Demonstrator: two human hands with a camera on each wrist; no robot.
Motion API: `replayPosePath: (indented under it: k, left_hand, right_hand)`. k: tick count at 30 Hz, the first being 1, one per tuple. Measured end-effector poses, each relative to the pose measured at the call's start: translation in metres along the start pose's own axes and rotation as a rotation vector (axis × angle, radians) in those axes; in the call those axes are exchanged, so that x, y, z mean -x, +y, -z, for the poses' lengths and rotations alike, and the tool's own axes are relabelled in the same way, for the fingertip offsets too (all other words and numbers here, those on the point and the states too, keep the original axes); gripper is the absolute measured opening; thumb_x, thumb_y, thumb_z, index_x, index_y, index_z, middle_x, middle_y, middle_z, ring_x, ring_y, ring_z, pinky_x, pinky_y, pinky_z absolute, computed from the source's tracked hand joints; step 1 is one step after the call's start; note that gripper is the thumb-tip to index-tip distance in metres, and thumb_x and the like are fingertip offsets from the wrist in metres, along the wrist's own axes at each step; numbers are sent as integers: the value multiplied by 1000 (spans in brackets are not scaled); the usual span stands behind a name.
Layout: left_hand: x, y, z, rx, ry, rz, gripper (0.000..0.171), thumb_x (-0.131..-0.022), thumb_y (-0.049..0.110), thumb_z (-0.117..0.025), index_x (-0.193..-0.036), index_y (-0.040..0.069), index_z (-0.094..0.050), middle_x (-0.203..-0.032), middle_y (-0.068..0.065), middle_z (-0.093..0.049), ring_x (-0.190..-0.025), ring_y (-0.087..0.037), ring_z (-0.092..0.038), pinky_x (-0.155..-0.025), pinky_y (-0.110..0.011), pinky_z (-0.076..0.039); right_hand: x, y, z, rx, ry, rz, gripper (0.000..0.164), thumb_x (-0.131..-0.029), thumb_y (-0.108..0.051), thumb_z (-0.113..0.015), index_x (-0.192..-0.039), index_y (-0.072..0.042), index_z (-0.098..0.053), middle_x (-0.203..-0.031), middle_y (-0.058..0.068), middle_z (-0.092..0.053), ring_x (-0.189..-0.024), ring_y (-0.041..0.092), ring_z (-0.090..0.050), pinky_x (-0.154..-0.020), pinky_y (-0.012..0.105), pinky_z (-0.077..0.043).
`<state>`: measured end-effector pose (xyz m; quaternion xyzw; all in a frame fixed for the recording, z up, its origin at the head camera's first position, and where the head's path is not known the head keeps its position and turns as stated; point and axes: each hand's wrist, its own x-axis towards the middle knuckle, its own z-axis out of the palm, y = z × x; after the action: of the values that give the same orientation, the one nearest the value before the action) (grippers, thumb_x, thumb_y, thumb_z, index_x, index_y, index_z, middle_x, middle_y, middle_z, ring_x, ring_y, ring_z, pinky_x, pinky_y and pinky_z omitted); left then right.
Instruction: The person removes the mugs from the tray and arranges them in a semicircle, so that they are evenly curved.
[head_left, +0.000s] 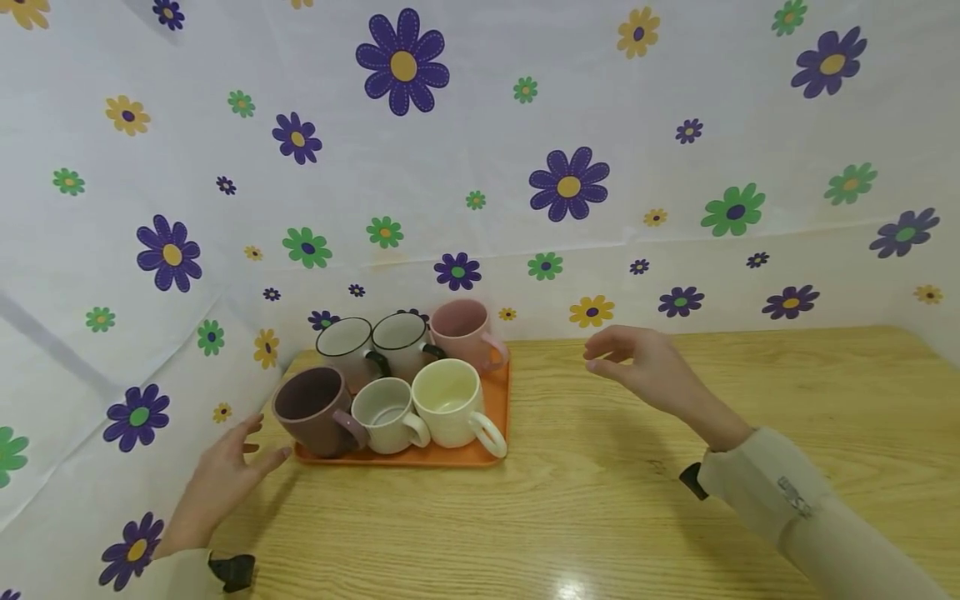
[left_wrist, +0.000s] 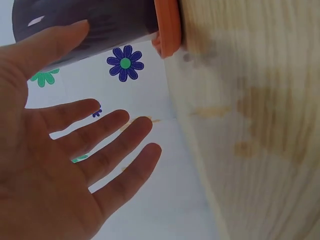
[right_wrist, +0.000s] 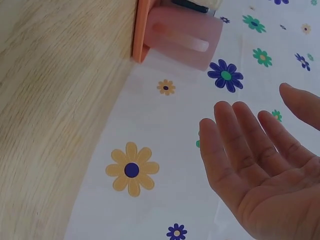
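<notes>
Head view: an orange tray (head_left: pixel 438 459) lies on the wooden table (head_left: pixel 570 517), left of the middle, with 6 mugs upright on it. The purple mug (head_left: pixel 307 414), grey mug (head_left: pixel 381 422) and cream mug (head_left: pixel 448 406) make the front row; 2 black-rimmed mugs (head_left: pixel 343 357) and a pink mug (head_left: pixel 459 333) stand behind.

The left hand (head_left: pixel 228 471) is beside the tray's near left corner, fingers spread, thumb close to the purple mug; I cannot tell if they touch. The right hand (head_left: pixel 648 362) hangs above the table, well apart from the tray, 4 fingers nearly together and slightly bent, thumb apart. Neither pinches anything.

If the tray itself is to be handled, both hands should work low at its edges, level with each other, the left thumb avoiding the purple mug. The right hand would best clear the pink and cream handles. Slow, even motion should keep close-set mugs from knocking.
</notes>
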<state>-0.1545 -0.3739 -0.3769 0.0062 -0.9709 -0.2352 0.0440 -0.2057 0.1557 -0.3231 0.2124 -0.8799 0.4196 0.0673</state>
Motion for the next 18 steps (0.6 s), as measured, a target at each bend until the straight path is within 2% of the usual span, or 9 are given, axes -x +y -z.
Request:
replayPosePath:
  k: [3,9,18]
  left_hand:
    - [1,-2,-3,32,-5,-6,78,-95,30,-70,-145,-19,-36,-144,-42,-40,-117,-57,-55,-89,-62,-50]
    - [-1,0,-5,52,-71,36,80,-95,31,-70,-147,-18,-34,-142,-41,-44,-118,-54,-56,-92,-61,-48]
    - [-3,-5,-13,108,-85,9,80,-93,29,-75,-146,-17,-36,-136,-41,-49,-113,-53,-60,-94,-60,-47]
  right_hand:
    - [-2,0,-4,-19,-15,-4,20,-96,-8,-69,-113,3,-70,-107,13,-72,-94,29,-69,-82,49,-55]
    - [-4,-1,-13,-63,-37,2,22,-94,-6,-71,-113,4,-69,-108,16,-72,-94,31,-70,-82,47,-56]
    - [-9,-3,-26,-105,-60,15,21,-91,0,-72,-111,6,-69,-105,17,-72,-92,31,-71,-81,45,-56]
